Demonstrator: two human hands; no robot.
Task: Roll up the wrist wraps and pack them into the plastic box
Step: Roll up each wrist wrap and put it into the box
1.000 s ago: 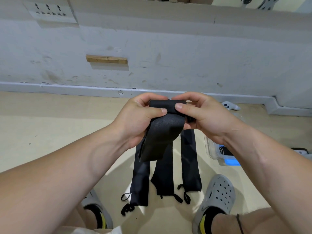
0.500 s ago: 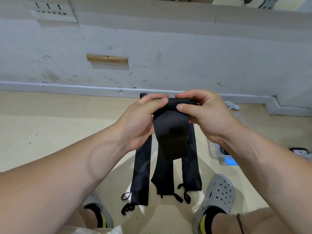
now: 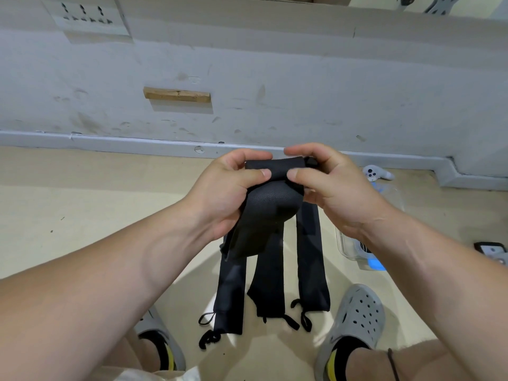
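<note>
Two hands, our left hand [image 3: 222,193] and right hand [image 3: 336,188], pinch rolled end of wrist wrap [image 3: 270,207] so coil cannot loosen; plastic box [image 3: 348,250] right of wrap

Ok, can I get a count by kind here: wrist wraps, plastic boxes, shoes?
Wrist wraps: 4 (one held, three laid out)
Plastic box: 1
Grey shoes: 2
Total: 7

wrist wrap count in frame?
4. The held wrap, partly rolled, is in the left hand and right hand; three lie on the floor below: left wrap, middle wrap, right wrap. The plastic box is partly hidden, so more may be inside.
</note>
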